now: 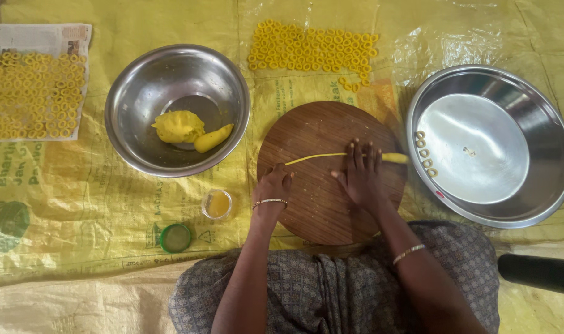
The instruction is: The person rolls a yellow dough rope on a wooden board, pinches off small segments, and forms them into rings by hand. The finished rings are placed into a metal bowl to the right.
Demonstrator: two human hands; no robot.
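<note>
**Ana:** What do you see in the middle?

**Me:** I see a long, thin yellow dough rope (337, 155). It lies across the round wooden board (319, 204). The right hand (362, 176) is flat on top of it, fingers spread, pressing down. It is not closed around anything. The left hand (273, 185) is loosely curled on the board, just below the thin end of the rope. I cannot tell if it touches the rope, and I see nothing held in it.

**Ana:** What is around the board?

**Me:** On the left is a steel bowl (140, 93) with a yellow dough lump (178, 126) and a small dough roll (213, 137) inside. Near the left hand stand a little glass cup (217, 204) with yellow liquid and a green lid (175, 237). On the right is a big steel pan (529, 124) with a few dough rings (423, 151) on its rim. Many more yellow rings (313, 46) lie on the yellow sheet (78, 204) above the board. Another lot (31, 93) sits on newspaper at the far left.

**Ana:** What could go wrong?

**Me:** I think the rope could snap if the right hand pushes too hard, because it is very thin on the left. It could also get bumpy if the push is not even. And the little cup is close to the left arm, so a bump could spill it.
</note>
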